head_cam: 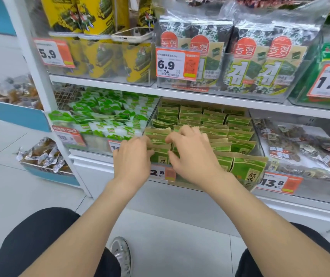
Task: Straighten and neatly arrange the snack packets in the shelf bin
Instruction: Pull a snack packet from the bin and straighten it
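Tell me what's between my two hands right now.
In the head view, green-and-tan snack packets stand between your left hand and right hand.

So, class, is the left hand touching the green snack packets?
Touching: head view shows the left hand with fingers curled onto the green snack packets.

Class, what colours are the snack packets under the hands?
Snack packets: green with tan paper edges, shown best in head view.

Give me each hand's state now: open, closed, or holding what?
Left hand: pinching the front-row green snack packets.
Right hand: fingers and thumb curled on the same packets.
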Motion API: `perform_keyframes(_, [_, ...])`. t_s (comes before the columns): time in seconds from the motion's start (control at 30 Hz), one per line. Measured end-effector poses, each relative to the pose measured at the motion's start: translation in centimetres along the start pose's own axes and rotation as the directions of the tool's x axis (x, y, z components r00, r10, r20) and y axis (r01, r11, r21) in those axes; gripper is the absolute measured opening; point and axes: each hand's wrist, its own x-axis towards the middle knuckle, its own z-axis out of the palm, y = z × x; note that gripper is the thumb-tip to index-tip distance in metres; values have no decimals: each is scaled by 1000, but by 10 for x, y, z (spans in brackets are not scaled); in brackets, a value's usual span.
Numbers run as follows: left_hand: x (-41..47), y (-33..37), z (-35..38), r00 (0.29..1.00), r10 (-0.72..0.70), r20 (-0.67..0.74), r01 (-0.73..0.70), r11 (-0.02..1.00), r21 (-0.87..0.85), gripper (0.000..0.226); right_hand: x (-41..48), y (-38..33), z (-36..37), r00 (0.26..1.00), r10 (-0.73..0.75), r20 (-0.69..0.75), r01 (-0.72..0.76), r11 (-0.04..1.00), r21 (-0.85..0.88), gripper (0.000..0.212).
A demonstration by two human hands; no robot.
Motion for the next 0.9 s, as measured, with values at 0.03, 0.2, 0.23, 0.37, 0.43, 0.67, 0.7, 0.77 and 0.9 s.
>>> perform_keyframes(0.03, [3,-2,0,1000,-4,-19,3,999,-49,7,1,-1,3,1000,6,-16,-6,1000,-9,33])
perform_keyframes(0.2, [11,2,-8,989,-43,-139,-29,877,-480,5,5,-6,4,980,53,-190,-30,992,121,20])
perform_keyframes(0.23, [12,7,-14,984,-49,-171,-60,813,-579,5,5,-7,1,972,52,-231,10,966,258,17])
perform_keyframes(0.37, [6,31,-39,950,-59,-307,-223,562,-796,10,2,-16,-16,936,132,-327,156,676,720,20])
perform_keyframes(0.43, [1,37,-49,934,-98,-344,-263,462,-847,10,-1,-22,-22,941,174,-290,160,526,835,23])
perform_keyframes(0.67, [-19,46,-45,950,-288,-119,-21,319,-947,18,-12,-18,-26,973,215,-82,32,226,974,19])
perform_keyframes(0.7, [-21,48,-41,951,-298,-81,23,332,-943,12,-14,-16,-24,968,240,-71,14,232,973,15])
perform_keyframes(0.77, [-25,51,-34,961,-275,13,103,318,-942,4,-19,-15,-22,953,299,-58,-19,248,968,14])
perform_keyframes(0.9, [-31,56,-29,965,-169,200,234,219,-947,26,-27,-16,-21,918,396,-22,-72,222,972,14])
